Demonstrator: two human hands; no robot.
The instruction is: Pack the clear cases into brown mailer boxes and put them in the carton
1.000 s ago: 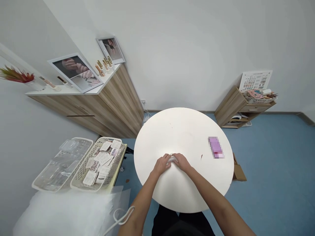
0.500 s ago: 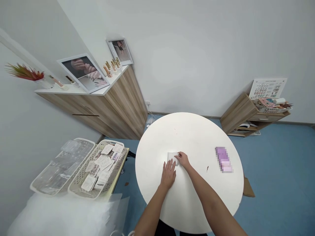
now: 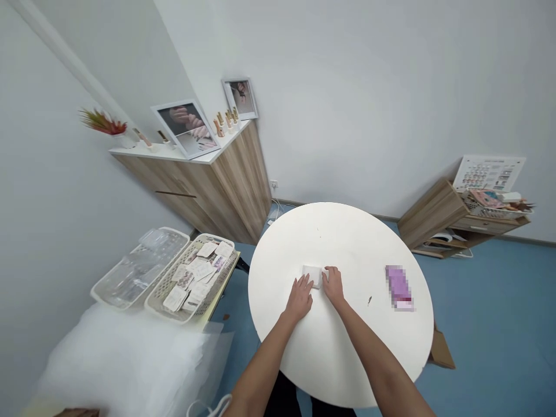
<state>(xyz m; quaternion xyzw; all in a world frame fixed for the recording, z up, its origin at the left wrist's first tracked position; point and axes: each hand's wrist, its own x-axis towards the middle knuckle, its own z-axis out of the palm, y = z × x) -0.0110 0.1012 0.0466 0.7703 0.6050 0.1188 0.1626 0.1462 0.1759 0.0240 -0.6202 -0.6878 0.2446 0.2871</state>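
A small white square packet lies flat on the round white table, in front of me. My left hand rests at its lower left, fingers stretched out and fingertips touching the packet's near edge. At the packet's right side, my right hand has its fingers bent, with a pale edge between thumb and fingers. What the packet is made of is too small to tell.
A pixelated purple item lies at the table's right. Left are a basket of white cards, a basket of clear plastic pieces and translucent sheets. A wooden cabinet and a shelf unit stand behind.
The view has shifted, so the room appears further right. My right hand has moved from the packet's upper right corner to its right side. My left hand stays at the near edge.
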